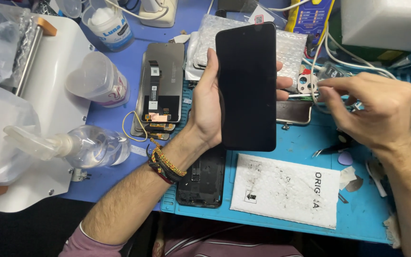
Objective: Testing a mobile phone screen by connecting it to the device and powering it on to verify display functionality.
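My left hand [209, 102] grips a black phone screen panel [246, 85] upright by its long edges, glass side toward me, fingertips showing at its right edge. My right hand [374, 109] hovers to the right of it with fingers pinched together near a small clear piece and white cables [331, 71]; what it pinches is too small to tell. Beaded bracelets [165, 164] circle my left wrist. A black phone frame [203, 178] lies on the blue work mat [300, 143] below the left hand.
A stack of screen assemblies [160, 83] lies left of the held panel. A white padded envelope [284, 190] lies on the mat. Clear bottles [89, 145], a white jar [108, 21], bubble wrap [291, 47] and a white machine [58, 95] crowd the left and back.
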